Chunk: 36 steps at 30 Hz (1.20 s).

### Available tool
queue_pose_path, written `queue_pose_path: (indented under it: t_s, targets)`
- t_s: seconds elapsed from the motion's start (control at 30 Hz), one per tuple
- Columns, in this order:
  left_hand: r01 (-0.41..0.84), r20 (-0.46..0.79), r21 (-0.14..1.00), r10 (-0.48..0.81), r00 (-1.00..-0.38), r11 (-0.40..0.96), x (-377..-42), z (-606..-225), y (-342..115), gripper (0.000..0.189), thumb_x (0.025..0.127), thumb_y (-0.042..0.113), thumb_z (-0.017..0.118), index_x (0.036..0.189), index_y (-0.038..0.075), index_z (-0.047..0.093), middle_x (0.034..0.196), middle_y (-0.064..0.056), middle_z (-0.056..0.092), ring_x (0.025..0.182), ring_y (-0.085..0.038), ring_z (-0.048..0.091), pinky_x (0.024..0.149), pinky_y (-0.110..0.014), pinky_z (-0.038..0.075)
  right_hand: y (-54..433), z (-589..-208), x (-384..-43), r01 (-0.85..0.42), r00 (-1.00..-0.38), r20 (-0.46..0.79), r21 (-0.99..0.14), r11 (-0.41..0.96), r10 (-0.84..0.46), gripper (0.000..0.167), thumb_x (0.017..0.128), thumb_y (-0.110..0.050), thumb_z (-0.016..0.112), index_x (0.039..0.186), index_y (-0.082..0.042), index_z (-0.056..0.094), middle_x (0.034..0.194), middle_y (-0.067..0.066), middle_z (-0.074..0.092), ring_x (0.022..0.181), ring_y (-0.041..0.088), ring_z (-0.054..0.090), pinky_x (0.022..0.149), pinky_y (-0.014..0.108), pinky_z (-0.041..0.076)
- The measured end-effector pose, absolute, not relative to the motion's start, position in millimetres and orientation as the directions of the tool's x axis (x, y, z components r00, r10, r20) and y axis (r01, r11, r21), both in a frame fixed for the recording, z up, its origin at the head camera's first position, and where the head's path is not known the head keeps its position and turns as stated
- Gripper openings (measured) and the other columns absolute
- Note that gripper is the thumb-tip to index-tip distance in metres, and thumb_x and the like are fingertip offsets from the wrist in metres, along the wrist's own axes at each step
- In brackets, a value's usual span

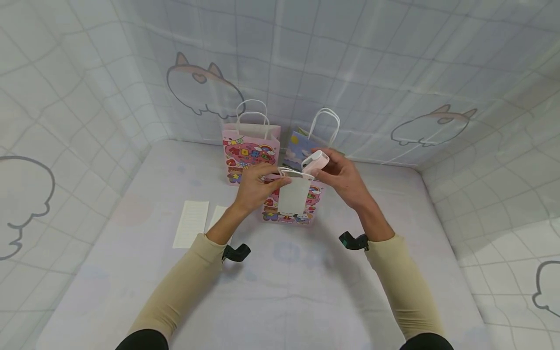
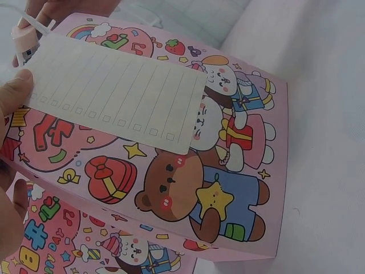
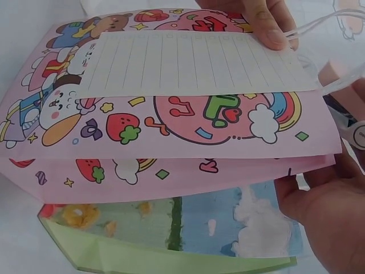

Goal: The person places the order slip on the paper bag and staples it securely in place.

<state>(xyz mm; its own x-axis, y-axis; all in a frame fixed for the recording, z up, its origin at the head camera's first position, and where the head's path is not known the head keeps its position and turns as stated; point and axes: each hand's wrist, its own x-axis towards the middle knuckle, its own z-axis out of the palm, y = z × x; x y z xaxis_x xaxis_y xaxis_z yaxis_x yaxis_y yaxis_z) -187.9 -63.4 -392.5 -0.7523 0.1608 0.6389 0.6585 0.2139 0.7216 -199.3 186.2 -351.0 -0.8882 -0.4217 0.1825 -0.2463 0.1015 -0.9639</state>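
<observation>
My left hand [image 1: 253, 187] pinches the top edge of a pink cartoon gift bag [image 1: 270, 214]. Its thumb presses a lined checklist sheet [image 1: 294, 197] flat on the bag's front. The bag's white handles [image 1: 297, 172] lean over the sheet's upper edge. In my right hand [image 1: 343, 177] is a small pink-and-white handheld device [image 1: 316, 161], held between thumb and fingers at the bag's upper right corner. The left wrist view shows the device's pink end [image 2: 24, 43] beside the sheet's top. The right wrist view shows a round white part [image 3: 359, 136] of it; its exact kind I cannot tell.
Behind stands a second pink gift bag [image 1: 251, 150] with upright handles. To its right is a blue landscape-print bag [image 1: 297, 146], partly hidden by my right hand. Two lined sheets, one of them a larger visible sheet [image 1: 191, 223], lie left of my left forearm. Patterned cloth walls surround the table.
</observation>
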Motion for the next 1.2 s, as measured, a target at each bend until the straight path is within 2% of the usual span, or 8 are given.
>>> queue_pose_path:
  t_s: [0.27,0.5,0.63,0.8,0.93,1.07,1.2]
  targets:
    - [0.673,0.655,0.708,0.157,-0.739,0.214,-182.6,-384.0,-62.8,0.022,0.074,-0.005,0.085,0.094,-0.004,0.077,0.092,-0.018,0.076,0.082,-0.030,0.069,0.072,-0.032,0.052,184.3,-349.1,-195.8,-0.275,-0.860,0.174,-0.950,0.149,-0.479,0.053,0.095,-0.015,0.071,0.146,-0.018,0.053,0.115,0.014,0.059,0.092,0.030,0.064,0.076,0.034,0.057]
    - [0.667,0.650,0.713,0.152,-0.744,0.217,-183.9,-386.8,-61.5,0.021,0.074,-0.005,0.085,0.093,-0.005,0.077,0.093,-0.017,0.076,0.084,-0.031,0.069,0.072,-0.035,0.052,181.9,-346.7,-192.4,-0.297,-0.862,0.165,-0.931,0.214,-0.480,0.055,0.095,-0.014,0.071,0.147,-0.021,0.053,0.112,0.011,0.061,0.090,0.034,0.065,0.078,0.043,0.058]
    - [0.654,0.639,0.722,0.147,-0.755,0.224,-183.7,-387.1,-61.0,0.020,0.074,-0.004,0.086,0.092,-0.003,0.077,0.092,-0.017,0.076,0.084,-0.031,0.069,0.072,-0.035,0.052,180.3,-344.8,-190.9,-0.293,-0.848,0.162,-0.937,0.192,-0.504,0.058,0.095,-0.009,0.070,0.148,-0.021,0.051,0.109,0.013,0.062,0.090,0.040,0.063,0.076,0.043,0.057]
    - [0.665,0.651,0.707,0.146,-0.745,0.242,-183.8,-385.2,-59.9,0.021,0.073,-0.002,0.087,0.090,-0.004,0.077,0.089,-0.016,0.076,0.083,-0.031,0.069,0.072,-0.037,0.053,177.1,-343.4,-189.5,-0.303,-0.833,0.162,-0.934,0.191,-0.529,0.060,0.094,-0.003,0.069,0.150,-0.013,0.048,0.124,0.011,0.057,0.103,0.033,0.064,0.085,0.036,0.056]
    - [0.670,0.657,0.700,0.146,-0.739,0.247,-183.8,-384.1,-59.9,0.019,0.074,-0.001,0.087,0.089,-0.002,0.077,0.087,-0.015,0.076,0.081,-0.029,0.069,0.072,-0.035,0.053,174.8,-342.5,-188.8,-0.319,-0.840,0.156,-0.917,0.240,-0.520,0.058,0.094,-0.009,0.072,0.148,-0.017,0.052,0.131,0.007,0.055,0.116,0.026,0.062,0.097,0.039,0.053]
    - [0.671,0.657,0.700,0.147,-0.740,0.245,-184.0,-383.9,-60.0,0.018,0.074,-0.001,0.087,0.088,-0.001,0.076,0.084,-0.015,0.075,0.078,-0.027,0.068,0.070,-0.033,0.052,173.9,-341.7,-188.4,-0.341,-0.840,0.164,-0.901,0.268,-0.517,0.057,0.094,-0.016,0.073,0.147,-0.019,0.053,0.141,0.003,0.053,0.123,0.026,0.060,0.095,0.046,0.053]
    - [0.675,0.660,0.696,0.151,-0.736,0.246,-187.3,-388.6,-59.9,0.016,0.074,-0.001,0.086,0.087,-0.001,0.076,0.082,-0.014,0.074,0.075,-0.026,0.067,0.068,-0.033,0.050,171.4,-341.0,-188.1,-0.353,-0.835,0.167,-0.894,0.277,-0.524,0.057,0.094,-0.018,0.073,0.147,-0.020,0.053,0.149,0.003,0.048,0.126,0.027,0.059,0.097,0.046,0.052]
